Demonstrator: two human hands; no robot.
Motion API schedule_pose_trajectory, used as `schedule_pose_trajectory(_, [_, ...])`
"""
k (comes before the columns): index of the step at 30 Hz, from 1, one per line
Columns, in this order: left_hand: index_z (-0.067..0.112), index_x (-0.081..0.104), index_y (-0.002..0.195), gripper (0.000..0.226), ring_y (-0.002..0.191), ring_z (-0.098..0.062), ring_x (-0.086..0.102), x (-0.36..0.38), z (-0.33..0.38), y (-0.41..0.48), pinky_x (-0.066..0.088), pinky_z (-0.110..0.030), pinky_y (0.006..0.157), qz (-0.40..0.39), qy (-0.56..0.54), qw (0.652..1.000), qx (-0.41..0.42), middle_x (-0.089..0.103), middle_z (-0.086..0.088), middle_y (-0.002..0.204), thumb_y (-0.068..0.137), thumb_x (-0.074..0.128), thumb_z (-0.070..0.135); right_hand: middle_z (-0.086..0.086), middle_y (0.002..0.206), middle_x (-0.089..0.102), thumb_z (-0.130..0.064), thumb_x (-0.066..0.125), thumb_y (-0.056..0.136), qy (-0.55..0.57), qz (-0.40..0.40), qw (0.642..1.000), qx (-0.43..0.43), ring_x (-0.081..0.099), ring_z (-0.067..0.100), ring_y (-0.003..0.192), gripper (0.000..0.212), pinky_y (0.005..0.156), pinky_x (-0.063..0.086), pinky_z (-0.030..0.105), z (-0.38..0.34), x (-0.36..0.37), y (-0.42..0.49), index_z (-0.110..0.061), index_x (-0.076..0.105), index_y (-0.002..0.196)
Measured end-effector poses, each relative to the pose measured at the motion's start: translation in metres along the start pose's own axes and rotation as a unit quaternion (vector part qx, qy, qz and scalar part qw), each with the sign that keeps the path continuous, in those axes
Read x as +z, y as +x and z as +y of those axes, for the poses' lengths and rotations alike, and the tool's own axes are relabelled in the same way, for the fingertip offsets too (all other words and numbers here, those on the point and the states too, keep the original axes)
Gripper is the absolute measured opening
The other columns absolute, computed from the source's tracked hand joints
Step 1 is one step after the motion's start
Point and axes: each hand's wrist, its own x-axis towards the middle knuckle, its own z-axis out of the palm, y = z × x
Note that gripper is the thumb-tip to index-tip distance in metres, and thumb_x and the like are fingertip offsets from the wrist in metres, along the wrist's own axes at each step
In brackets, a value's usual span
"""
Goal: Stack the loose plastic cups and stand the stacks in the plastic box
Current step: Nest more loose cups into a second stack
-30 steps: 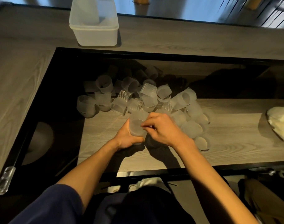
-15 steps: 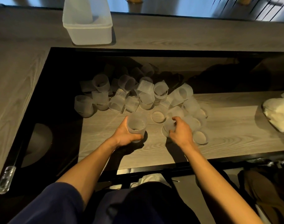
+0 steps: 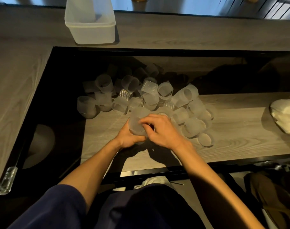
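Cups nesting at the near edge of the pile!

Left hand had its grip wrapped round the stack over the tabletop; right hand pinched its rim. Thin, light, likely slippery and squashy: best held by the ribbed sidewall, gently. The plastic box sat far left.

The plastic box sits on the raised counter at the back left, with a stack of cups standing in it. Below and in front of it — on the lower shelf — lies the heap of loose cups. Both hands meet just before the heap: the left hand under a cup stack, the right hand beside it. A crumpled bag lies far right.
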Motion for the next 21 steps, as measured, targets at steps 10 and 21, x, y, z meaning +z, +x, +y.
schedule_pose_trajectory(10, [0.010, 0.042, 0.140, 0.103, 0.111, -0.016, 0.064, 0.004, 0.003, -0.003, 0.053, -0.021, 0.088, 0.000, -0.012, 1.000, 0.025, 0.063, -0.006, 0.121, 0.049, 0.086, 0.029, -0.001, 0.121, 0.064, -0.020, 0.051, 0.099, -0.083, -0.187, 0.979, 0.016, 0.060, 0.019, 0.112, 0.037, 0.098, 0.048, 0.034, 0.013, 0.010, -0.006, -0.027, 0.069, 0.131])
schedule_pose_trajectory(21, [0.028, 0.039, 0.137, 0.089, 0.123, -0.016, 0.052, 0.001, 0.000, 0.002, 0.044, -0.029, 0.099, -0.003, 0.011, 1.000, 0.001, 0.054, 0.004, 0.126, 0.068, 0.091, 0.005, 0.003, 0.115, 0.053, -0.023, 0.064, 0.096, -0.063, 0.083, 0.942, 0.320, 0.061, 0.021, 0.098, 0.011, 0.083, 0.048, 0.030, 0.072, 0.032, -0.031, -0.021, 0.074, 0.099])
